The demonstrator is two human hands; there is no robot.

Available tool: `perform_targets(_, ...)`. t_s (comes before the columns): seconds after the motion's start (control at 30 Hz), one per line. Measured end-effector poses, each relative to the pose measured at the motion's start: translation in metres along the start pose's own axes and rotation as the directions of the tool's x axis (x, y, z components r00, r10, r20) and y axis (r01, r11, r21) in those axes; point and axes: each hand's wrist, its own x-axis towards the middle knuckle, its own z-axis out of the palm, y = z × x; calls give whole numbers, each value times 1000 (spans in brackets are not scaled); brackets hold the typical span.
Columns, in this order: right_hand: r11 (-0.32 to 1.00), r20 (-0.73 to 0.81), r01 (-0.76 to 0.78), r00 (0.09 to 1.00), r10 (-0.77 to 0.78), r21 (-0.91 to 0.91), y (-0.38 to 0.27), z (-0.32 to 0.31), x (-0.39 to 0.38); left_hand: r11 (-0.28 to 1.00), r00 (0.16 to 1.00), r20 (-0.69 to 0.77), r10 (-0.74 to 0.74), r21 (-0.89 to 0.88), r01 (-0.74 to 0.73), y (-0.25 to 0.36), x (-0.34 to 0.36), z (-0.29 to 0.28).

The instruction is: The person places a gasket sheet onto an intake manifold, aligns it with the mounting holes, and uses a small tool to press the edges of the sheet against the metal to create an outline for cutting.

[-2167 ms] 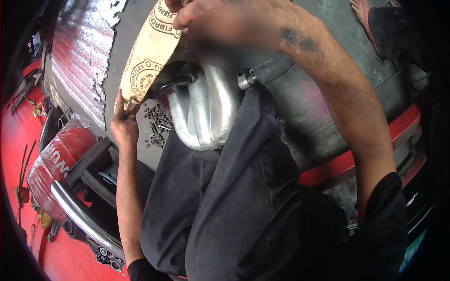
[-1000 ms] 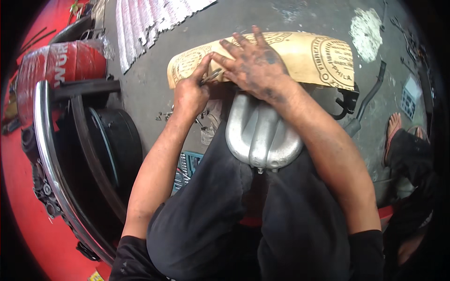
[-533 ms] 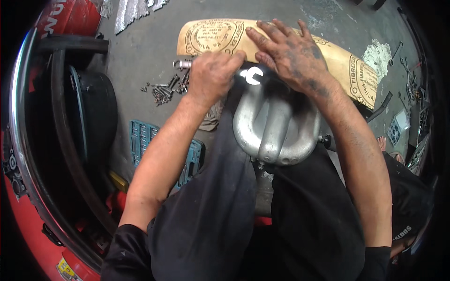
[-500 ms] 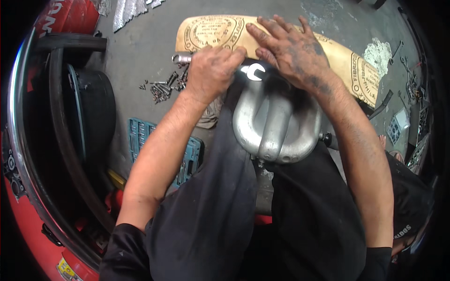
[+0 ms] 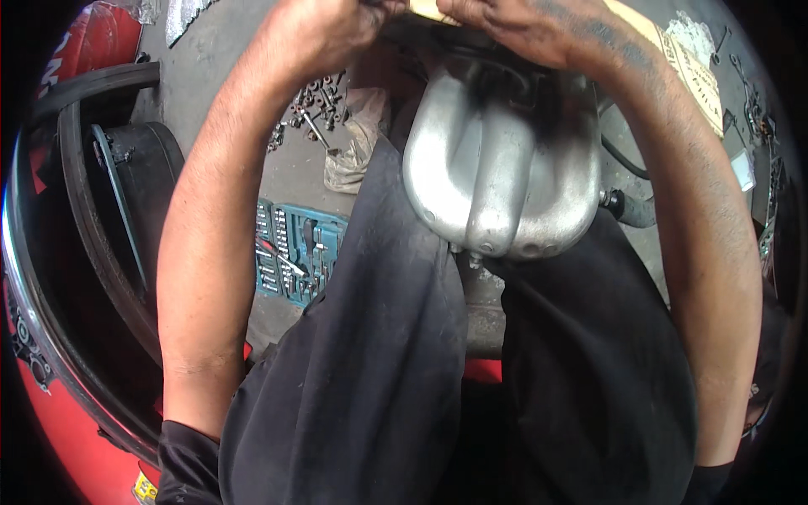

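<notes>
Tan sheet (image 5: 697, 80) partly hidden behind right hand (image 5: 526, 27); left hand (image 5: 341, 25) cropped above; cannot tell either grip

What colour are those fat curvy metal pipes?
The pipes are silvery grey, seen best in the head view.

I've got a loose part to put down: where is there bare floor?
Bare floor shows between the black beam and the left forearm, with a smaller patch bordered by the bolts, crumpled bag and blue socket case. Around those bolts it is crowded; between the silver pipe part and right forearm, a black hose takes up room.
</notes>
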Motion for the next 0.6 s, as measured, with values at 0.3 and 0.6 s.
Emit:
perform_targets(0.3, 998, -31, -40, 999, 42, 57, -4, 0, 8, 905, 874, -299, 384, 312, -291, -29, -39, 59)
perform_targets(0.6, 967, -246, -79, 969, 17, -244, 6, 46, 22, 984, 962, -260, -82, -175, 37, -15, -80, 78)
